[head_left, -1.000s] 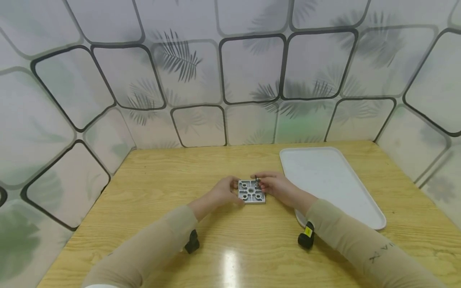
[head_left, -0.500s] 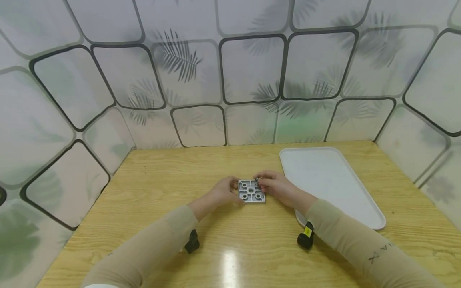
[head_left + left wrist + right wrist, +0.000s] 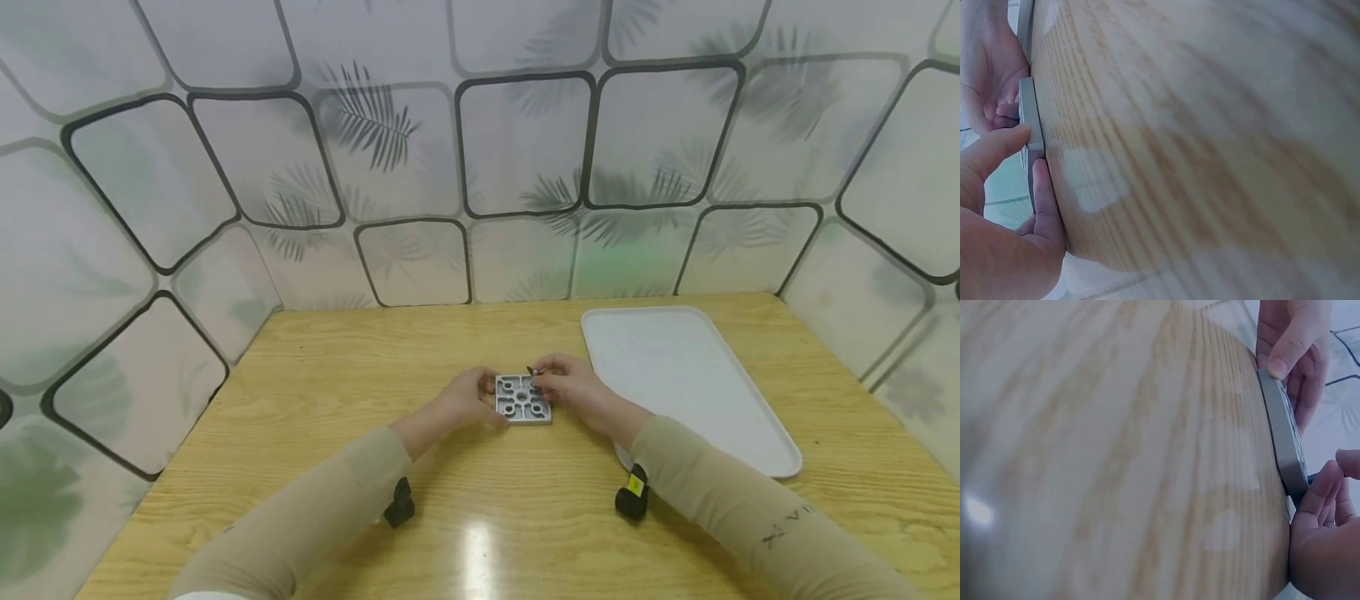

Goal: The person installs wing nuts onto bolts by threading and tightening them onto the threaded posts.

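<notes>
A square grey metal plate (image 3: 522,408) with ribs and several round holes lies flat on the wooden table. My left hand (image 3: 467,398) grips its left side, thumb at the near corner; the left wrist view shows that thumb on the edge of the plate (image 3: 1033,119). At the far right corner, my right hand (image 3: 573,385) pinches a small dark-tipped metal piece (image 3: 533,371) above a hole. Its lower end is hidden by the fingers. In the right wrist view, the right hand (image 3: 1325,519) is beside the end of the plate (image 3: 1285,431).
A white rectangular tray (image 3: 697,383) lies on the table (image 3: 360,358) to the right, partly behind the right forearm. Black devices (image 3: 632,497) are strapped at both wrists. Patterned curtains or panels (image 3: 525,150) stand around the back and sides.
My right fingers have shifted slightly around the small piece, whose dark tip now leans further left. The left hand and the plate have stayed in place.
</notes>
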Tool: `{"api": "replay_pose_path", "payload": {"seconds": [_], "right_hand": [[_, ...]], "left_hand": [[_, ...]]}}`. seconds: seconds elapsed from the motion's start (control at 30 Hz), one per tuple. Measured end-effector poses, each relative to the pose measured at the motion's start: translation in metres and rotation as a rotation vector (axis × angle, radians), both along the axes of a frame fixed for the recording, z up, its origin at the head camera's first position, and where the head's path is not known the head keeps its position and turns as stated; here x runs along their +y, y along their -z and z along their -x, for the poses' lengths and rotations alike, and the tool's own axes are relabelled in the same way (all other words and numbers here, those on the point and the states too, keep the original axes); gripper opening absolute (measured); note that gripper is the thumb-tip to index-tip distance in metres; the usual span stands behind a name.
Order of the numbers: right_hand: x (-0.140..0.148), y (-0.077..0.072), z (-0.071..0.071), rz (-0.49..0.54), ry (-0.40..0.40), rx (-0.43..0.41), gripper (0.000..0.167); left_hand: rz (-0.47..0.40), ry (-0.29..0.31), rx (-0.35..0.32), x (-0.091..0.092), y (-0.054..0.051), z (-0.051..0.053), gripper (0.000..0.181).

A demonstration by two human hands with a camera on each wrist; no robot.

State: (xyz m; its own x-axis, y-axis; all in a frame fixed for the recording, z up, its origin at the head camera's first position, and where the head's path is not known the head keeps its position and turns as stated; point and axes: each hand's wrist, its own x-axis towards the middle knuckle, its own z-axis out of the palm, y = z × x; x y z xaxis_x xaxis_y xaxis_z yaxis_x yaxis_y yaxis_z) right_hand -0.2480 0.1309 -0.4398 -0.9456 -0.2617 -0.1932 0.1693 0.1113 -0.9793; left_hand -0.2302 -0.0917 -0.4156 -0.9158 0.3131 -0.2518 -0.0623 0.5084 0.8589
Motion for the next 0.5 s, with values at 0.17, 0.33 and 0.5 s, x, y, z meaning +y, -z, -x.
{"api": "replay_pose_path", "payload": {"seconds": [0.17, 0.33, 0.5], "right_hand": [[0.0019, 0.003, 0.001, -0.003, -0.038, 0.017, 0.031], [0.0073, 0.0009, 0.001, 0.064, -0.087, -0.012, 0.041], [0.0085, -0.0008, 0.0019, 0.19, -0.081, -0.073, 0.038]], "left_hand": [[-0.005, 0.003, -0.005, -0.0005, 0.0001, 0.0, 0.081], [-0.014, -0.002, -0.016, -0.001, 0.0003, 0.0004, 0.081], [-0.005, -0.003, -0.009, -0.0008, -0.0004, -0.0001, 0.083]]}}
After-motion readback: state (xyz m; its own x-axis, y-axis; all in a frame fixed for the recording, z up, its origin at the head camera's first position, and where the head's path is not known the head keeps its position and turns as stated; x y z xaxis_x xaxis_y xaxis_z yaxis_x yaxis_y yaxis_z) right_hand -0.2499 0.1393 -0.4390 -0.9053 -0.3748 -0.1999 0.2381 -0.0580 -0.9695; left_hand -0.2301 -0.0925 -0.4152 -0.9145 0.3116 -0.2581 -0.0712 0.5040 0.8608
